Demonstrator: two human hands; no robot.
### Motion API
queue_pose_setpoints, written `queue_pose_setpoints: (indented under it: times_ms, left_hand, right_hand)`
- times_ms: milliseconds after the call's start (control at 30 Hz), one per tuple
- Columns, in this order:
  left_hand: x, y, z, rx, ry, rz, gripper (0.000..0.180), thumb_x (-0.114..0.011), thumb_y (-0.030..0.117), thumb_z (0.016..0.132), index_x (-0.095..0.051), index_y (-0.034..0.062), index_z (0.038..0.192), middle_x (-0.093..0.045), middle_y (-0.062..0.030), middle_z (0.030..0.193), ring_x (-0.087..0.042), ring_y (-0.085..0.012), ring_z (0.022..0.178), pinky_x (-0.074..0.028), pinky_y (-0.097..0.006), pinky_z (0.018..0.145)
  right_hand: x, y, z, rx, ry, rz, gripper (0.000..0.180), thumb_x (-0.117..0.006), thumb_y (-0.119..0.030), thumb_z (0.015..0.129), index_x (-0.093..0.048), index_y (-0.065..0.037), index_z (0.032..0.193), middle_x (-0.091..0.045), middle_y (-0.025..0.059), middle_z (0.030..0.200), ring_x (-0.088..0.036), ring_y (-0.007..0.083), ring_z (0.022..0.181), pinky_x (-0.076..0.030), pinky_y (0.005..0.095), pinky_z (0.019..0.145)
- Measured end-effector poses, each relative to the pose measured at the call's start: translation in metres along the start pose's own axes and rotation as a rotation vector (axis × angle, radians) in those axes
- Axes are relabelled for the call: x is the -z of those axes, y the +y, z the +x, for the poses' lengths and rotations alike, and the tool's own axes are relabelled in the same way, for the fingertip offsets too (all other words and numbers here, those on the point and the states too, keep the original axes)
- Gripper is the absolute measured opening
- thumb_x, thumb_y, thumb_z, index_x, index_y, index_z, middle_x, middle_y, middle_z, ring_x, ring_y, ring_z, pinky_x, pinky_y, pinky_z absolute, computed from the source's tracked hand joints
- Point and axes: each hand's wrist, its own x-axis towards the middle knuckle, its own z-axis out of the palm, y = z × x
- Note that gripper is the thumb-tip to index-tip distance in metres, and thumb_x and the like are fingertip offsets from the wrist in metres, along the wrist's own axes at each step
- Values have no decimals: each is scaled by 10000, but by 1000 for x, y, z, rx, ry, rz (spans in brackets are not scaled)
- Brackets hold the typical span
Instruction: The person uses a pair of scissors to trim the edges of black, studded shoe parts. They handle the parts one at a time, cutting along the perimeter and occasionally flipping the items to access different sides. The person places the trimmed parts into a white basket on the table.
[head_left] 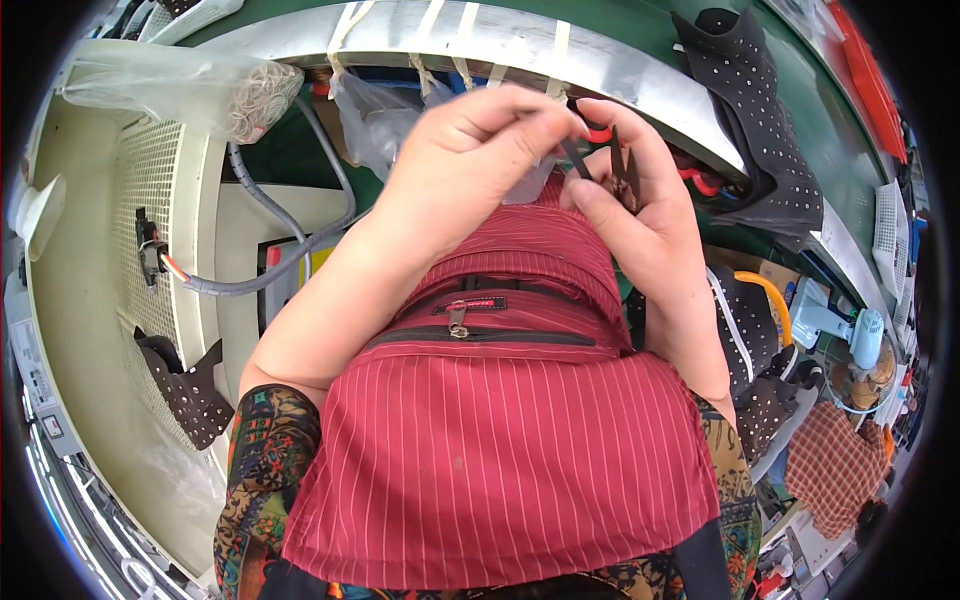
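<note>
Both my hands are raised in front of my chest, just before the metal bench edge. My left hand (475, 150) is closed, its thumb and index finger pinching the upper end of a narrow dark strip (577, 160). The strip's lower end reaches the thumb of my right hand (655, 215). That hand is curled around small dark-bladed snips (622, 165), blades pointing up and away from the palm. Something red shows between the fingers; whether it belongs to the snips I cannot tell. The fingers partly hide the snips' handle.
A metal-edged green bench (640, 60) runs across the front, with clear plastic bags (375, 125) tied beneath. Studded black pieces (735, 110) hang over its right corner. At left are a cream trough (85, 300), a grey hose (285, 225) and a bag of cord (262, 100). A blue fan (840, 325) stands right.
</note>
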Motion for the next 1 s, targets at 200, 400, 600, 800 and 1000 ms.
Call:
queue_pose_setpoints:
  times_ms: [200,400,600,800,1000]
  left_hand:
    - [50,54,-9,-410,104,-168,212,-426,198,978,-552,28,997,-643,-126,903,-633,-239,836,-506,-355,759]
    - [78,77,-18,-423,329,-46,233,-446,237,970,-559,37,1006,-630,-88,862,-612,-231,765,-492,-347,732]
    - [57,35,-17,-139,111,-175,231,-399,222,989,-523,29,1021,-645,-121,869,-660,-263,759,-515,-285,619]
    - [29,31,-14,1,110,-199,250,-384,242,995,-510,26,1002,-649,-142,861,-668,-252,698,-520,-255,566]
    - [21,31,-12,8,129,-200,259,-393,247,992,-523,23,1007,-650,-134,848,-668,-248,697,-521,-252,567]
  right_hand:
    - [11,13,-12,-88,19,-170,161,-645,-29,797,-603,-5,951,-535,-34,731,-418,26,626,-349,187,551]
    - [43,21,-33,-78,45,-74,30,-608,5,815,-600,19,842,-538,13,708,-473,62,629,-385,213,570]
    - [74,55,-41,-32,113,-645,134,-652,-15,779,-620,11,907,-547,14,779,-444,71,596,-370,209,552]
    - [51,34,-28,100,242,-503,328,-709,-40,723,-617,-34,1038,-556,-1,891,-348,40,537,-322,191,508]
    - [11,12,-4,359,59,-405,394,-793,-120,647,-606,-51,987,-535,28,845,-480,121,624,-382,233,533]
